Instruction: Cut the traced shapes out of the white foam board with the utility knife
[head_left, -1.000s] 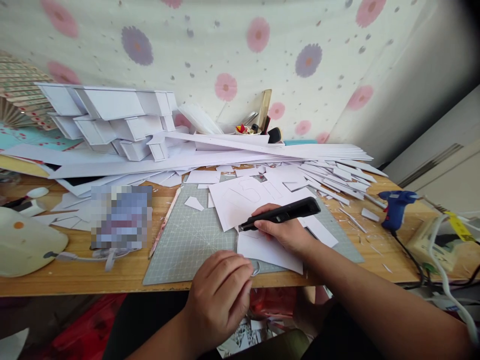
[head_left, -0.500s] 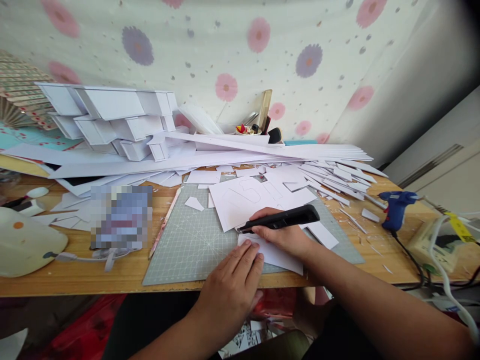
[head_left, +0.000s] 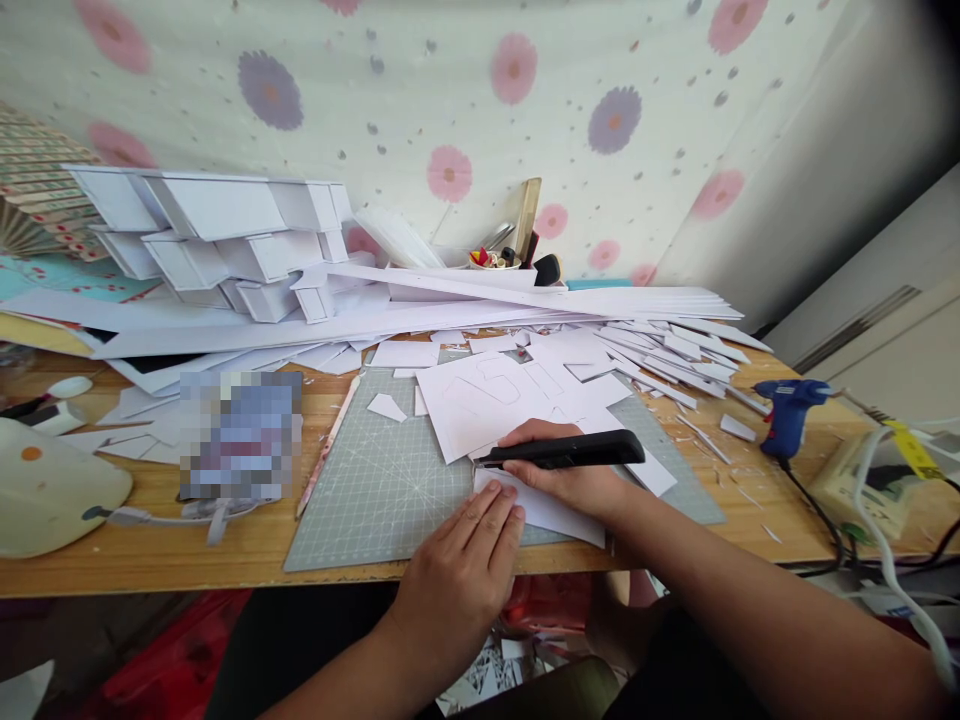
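Observation:
My right hand [head_left: 559, 470] is closed around a black utility knife [head_left: 566, 450], its tip low at the left and its handle pointing right. The tip meets the edge of a white foam board piece [head_left: 559, 515]. On that same piece my left hand [head_left: 469, 550] lies flat, fingers stretched out and together, just below the knife tip. Beyond the knife lies a larger white board [head_left: 480, 390] with pencil outlines drawn on it. Both pieces rest on a grey-green cutting mat [head_left: 360, 500]. My right thumb and fingers partly cover the knife.
A white layered model [head_left: 225, 240] stands at the back left, near long white strips [head_left: 450, 320]. Offcuts [head_left: 675, 355] pile up at the back right. A blue glue gun [head_left: 791, 410] with a cable stands at the right. A blurred device [head_left: 244, 430] lies left of the mat.
The knife handle has dipped and swung slightly right, and my right hand has lowered with it. My left hand stays pressed on the board. The whole view has shifted slightly.

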